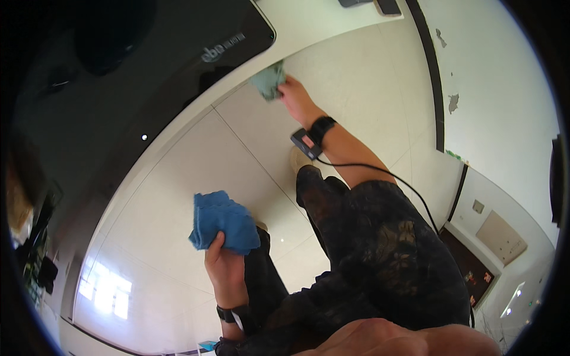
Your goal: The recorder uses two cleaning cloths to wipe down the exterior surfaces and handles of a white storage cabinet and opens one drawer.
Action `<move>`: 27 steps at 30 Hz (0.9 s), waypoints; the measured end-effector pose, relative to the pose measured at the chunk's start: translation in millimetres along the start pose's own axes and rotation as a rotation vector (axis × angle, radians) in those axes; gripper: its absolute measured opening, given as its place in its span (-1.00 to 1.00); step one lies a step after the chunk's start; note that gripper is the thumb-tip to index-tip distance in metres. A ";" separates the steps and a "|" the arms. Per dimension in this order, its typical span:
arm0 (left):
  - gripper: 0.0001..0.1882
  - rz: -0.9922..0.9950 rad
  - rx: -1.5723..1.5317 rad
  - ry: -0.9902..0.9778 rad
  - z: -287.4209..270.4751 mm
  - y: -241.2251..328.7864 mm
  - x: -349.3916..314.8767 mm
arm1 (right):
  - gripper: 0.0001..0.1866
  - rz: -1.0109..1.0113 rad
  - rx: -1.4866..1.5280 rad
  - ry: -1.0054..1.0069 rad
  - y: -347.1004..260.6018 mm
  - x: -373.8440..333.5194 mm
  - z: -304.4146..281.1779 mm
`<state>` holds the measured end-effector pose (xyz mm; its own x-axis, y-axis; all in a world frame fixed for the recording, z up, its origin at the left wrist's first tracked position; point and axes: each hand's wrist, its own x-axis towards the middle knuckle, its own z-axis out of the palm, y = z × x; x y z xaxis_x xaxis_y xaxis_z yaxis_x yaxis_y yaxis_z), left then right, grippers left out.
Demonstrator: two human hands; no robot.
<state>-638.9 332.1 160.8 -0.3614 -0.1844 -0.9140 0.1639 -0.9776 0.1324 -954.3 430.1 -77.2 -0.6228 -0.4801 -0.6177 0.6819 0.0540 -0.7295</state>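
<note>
A folded blue cloth [222, 222] is gripped in my left hand [224, 264], the thumb pressed on its near side. My left hand is held in front of me at the lower middle, over the floor. My right hand [294, 98] is stretched out far ahead and pinches a pale green cloth [269, 81]. That cloth is at the white front edge of the counter, just right of the black glass panel's corner; whether it touches the edge, I cannot tell. The fingers behind both cloths are hidden.
A counter with a black glass panel [178, 77] fills the left side. A black box [307, 142] hangs at my right wrist, with a cable [380, 170] running back. Light floor tiles [196, 160] lie below. To the right stands a white wall [487, 83] with peeling paint.
</note>
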 end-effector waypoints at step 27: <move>-0.45 0.404 -0.019 -0.154 31.2 395.0 -136.2 | -0.62 0.074 -0.431 -0.696 -231.3 -99.3 400.7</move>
<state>-553.6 -32.2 349.6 -0.3974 -0.5664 -0.7220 0.3366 -0.8219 0.4595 -896.4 114.5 270.6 -0.1052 -0.8878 -0.4481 0.4165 0.3698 -0.8305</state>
